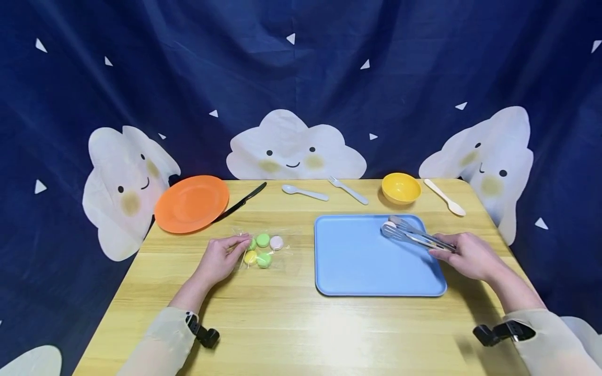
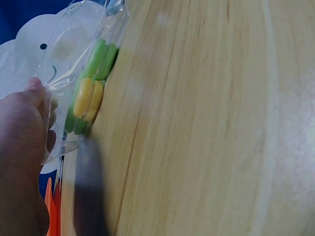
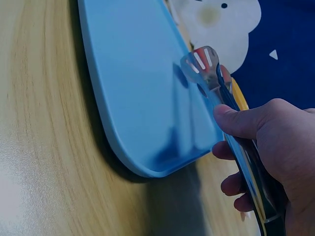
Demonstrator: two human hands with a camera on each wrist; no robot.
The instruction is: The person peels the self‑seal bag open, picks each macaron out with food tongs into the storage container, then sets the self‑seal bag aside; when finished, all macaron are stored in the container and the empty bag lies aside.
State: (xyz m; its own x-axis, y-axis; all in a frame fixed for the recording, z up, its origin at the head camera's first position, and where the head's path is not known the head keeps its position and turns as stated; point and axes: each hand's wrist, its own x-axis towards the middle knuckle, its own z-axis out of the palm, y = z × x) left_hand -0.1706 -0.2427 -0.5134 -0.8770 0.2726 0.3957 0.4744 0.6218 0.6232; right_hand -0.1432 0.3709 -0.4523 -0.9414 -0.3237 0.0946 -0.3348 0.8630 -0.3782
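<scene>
At the centre of the bench (image 1: 301, 324): two hands at work, one on a bag of macarons, one on metal tongs.

Left of frame centre, the left hand (image 1: 217, 259) pinches the edge of a clear plastic bag (image 1: 263, 248) lying on the wood; green, yellow and pink macarons (image 1: 263, 240) show through it, and the left wrist view shows the thumb pressed on the film beside the stacked sweets. Right of centre, the right hand (image 1: 470, 256) grips the handles of the tongs (image 1: 414, 235), fingers curled round them, with the slotted tips over the upper right corner of the blue tray (image 1: 357, 261). Along the far edge, from left to right, lie an orange plate (image 1: 192, 203), a black knife (image 1: 242, 201), a pale spoon (image 1: 304, 192), a fork (image 1: 348, 190), a yellow bowl (image 1: 401, 187) and a cream spoon (image 1: 444, 197).
</scene>
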